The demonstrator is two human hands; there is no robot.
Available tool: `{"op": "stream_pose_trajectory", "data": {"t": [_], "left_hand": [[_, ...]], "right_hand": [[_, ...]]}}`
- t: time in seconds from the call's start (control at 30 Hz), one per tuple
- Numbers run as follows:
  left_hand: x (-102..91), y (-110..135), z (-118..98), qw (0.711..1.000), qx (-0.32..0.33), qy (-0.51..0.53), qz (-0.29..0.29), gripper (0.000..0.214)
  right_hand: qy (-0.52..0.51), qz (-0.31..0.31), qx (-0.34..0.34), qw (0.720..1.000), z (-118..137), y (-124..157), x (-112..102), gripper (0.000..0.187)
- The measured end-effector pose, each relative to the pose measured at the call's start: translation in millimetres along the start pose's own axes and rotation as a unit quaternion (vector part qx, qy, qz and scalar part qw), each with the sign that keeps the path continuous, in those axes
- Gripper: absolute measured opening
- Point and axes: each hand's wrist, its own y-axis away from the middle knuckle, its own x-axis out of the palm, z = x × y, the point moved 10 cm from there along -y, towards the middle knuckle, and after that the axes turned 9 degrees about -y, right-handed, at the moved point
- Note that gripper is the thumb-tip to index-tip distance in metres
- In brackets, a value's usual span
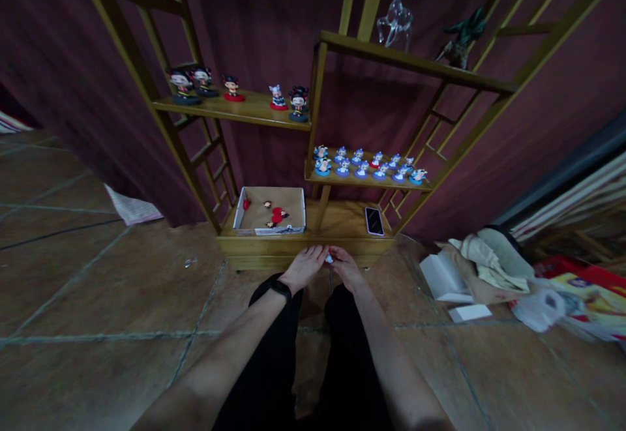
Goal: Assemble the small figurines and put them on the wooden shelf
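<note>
Between my two hands, in front of the shelf's base, is a small white-and-red figurine [329, 258]. The fingers of my left hand [307, 267] close on its left side, and those of my right hand [347, 268] pinch it from the right. My fingers hide much of it. Just beyond my left hand, a shallow open cardboard box [269, 229] holds several small red-and-black figurine pieces [284, 214]. On the shelf to the right stand two rows of small figurines, mostly blue and white, among them a purple-based one [362, 169] and a red-based one [376, 160].
The wooden shelf unit [274, 246] carries dark-haired figurines [298, 104] at upper left. A glass deer [398, 19] and a dark statuette [462, 38] stand on top. A phone [374, 221] lies at lower right. White boxes [445, 278] and plastic bags [540, 307] sit on the floor.
</note>
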Motion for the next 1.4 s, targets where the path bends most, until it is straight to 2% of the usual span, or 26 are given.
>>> {"op": "stream_pose_trajectory", "data": {"t": [0.37,0.5,0.6,0.7,0.8,0.9,1.13,1.3,1.4], "left_hand": [[-5.9,2.6,-2.1,1.000,-0.007,0.009,-0.003,0.050],[-3.1,3.1,7.8,0.993,-0.044,0.108,0.012,0.046],[5.9,2.3,22.3,0.968,-0.090,0.234,0.015,0.042],[26.0,0.3,37.6,0.917,-0.141,0.373,0.023,0.032],[54.2,-0.3,45.1,0.840,-0.185,0.506,0.059,0.025],[69.7,0.0,47.3,0.761,-0.206,0.611,0.068,0.028],[80.2,6.1,47.2,0.643,-0.264,0.714,0.085,0.031],[80.9,7.6,38.5,0.527,-0.292,0.795,0.077,0.021],[88.4,12.3,39.1,0.494,-0.335,0.798,0.082,0.012]], "right_hand": [[0.025,-0.001,-0.005,1.000,3.5,3.7,-0.4,0.040],[0.053,-0.016,0.008,0.998,-2.2,2.8,-7.0,0.040],[0.067,-0.029,0.036,0.997,-10.3,1.4,-11.9,0.039],[0.066,-0.026,0.053,0.996,-15.5,-0.9,-11.3,0.037],[0.060,-0.008,0.055,0.997,-16.3,-2.6,-5.9,0.037],[0.058,0.003,0.056,0.997,-15.9,-3.1,-1.9,0.035],[0.034,-0.023,0.082,0.996,-20.7,-4.9,-4.0,0.037],[0.026,-0.039,0.088,0.995,-22.3,-4.8,-6.6,0.038],[0.022,-0.041,0.080,0.996,-22.1,-5.3,-7.7,0.038]]}}
